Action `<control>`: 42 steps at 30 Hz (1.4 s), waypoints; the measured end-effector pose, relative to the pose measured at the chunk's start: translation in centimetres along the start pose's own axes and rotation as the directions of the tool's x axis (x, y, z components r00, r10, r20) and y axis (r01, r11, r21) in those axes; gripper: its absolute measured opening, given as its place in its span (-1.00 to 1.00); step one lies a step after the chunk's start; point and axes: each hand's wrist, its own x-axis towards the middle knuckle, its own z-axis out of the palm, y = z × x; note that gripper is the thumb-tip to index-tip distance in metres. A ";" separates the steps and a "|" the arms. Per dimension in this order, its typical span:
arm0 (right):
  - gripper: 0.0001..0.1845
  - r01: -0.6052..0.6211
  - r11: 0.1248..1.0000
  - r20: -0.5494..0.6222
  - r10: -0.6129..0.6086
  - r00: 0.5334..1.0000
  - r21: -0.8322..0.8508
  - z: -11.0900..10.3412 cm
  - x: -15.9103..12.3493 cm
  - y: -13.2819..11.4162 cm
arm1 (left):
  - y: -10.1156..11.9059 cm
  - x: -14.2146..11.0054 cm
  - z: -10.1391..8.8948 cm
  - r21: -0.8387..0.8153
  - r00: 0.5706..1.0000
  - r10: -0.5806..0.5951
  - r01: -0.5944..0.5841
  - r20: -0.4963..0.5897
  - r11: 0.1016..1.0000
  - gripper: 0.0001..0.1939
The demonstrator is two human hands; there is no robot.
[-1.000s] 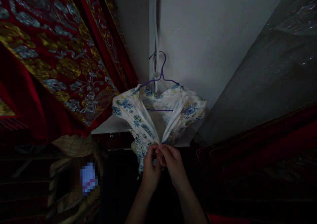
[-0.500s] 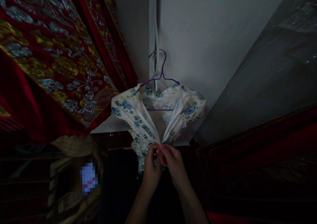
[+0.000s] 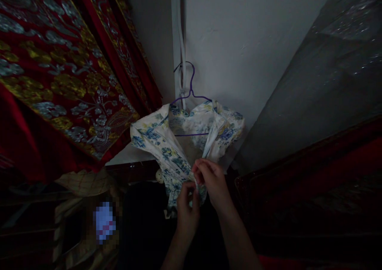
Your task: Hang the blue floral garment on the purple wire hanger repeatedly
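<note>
A white blouse (image 3: 171,152) with blue and yellow flowers hangs by its shoulders on a thin purple hanger (image 3: 191,92). Its collar lies spread and the front falls open in a deep V. My right hand (image 3: 210,178) pinches near the bottom of this V, fingertips together at the front edge. Lower and slightly to the left, my left hand (image 3: 188,202) is closed with thumb and finger on the front of the blouse. Any small fastener between the fingertips is too dark and small to make out. Both hands cover part of the lower front.
Red cloth (image 3: 74,71) with gold and silver embroidery hangs at the left. The hanger hooks beside a white cable (image 3: 181,35) against a pale wall (image 3: 238,31). Shiny clear plastic sheeting (image 3: 313,75) covers the right side. At lower left stands a wooden chair-like frame (image 3: 59,222).
My hands have parted: the right has risen along the front opening, while the left has dropped slightly. The view has shifted a little.
</note>
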 end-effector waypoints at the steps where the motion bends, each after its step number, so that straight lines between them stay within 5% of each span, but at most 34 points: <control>1: -0.59 0.014 1.000 -0.006 -0.014 1.000 -0.015 -0.4 0.1 0.1 | 0.0 -0.1 0.1 0.002 1.000 -0.014 0.014 0.010 1.000 -0.83; 9: -0.51 0.004 0.991 -0.046 -0.010 0.999 -0.136 -2.7 -1.7 6.1 | 0.2 0.7 -0.8 0.006 0.999 -0.029 0.029 0.040 1.000 -0.87; 13: -0.48 -0.004 0.991 -0.034 -0.001 0.999 -0.132 -2.6 -1.8 6.8 | 0.4 0.7 -1.0 0.038 0.999 -0.018 0.016 0.040 0.999 -0.86; 24: -0.51 -0.073 0.985 0.129 0.093 0.987 -0.154 -2.9 -1.6 5.5 | 0.9 0.6 -1.8 0.101 1.000 0.004 -0.005 0.013 0.995 -0.84; 29: -0.61 -0.162 0.987 0.023 0.161 0.987 0.019 -1.9 -1.8 4.2 | 1.6 0.4 -1.5 0.094 0.999 0.009 -0.013 0.036 0.995 -0.84; 33: -0.61 -0.039 0.980 -0.118 0.063 0.991 0.198 -1.1 -1.2 2.7 | 1.8 0.5 -1.0 0.065 0.994 0.003 -0.010 0.105 0.998 -0.85; 42: -0.64 0.147 0.983 -0.116 -0.134 0.984 0.114 -1.1 3.0 -3.1 | 1.4 1.4 0.3 0.136 0.981 0.002 -0.028 0.193 0.990 -0.85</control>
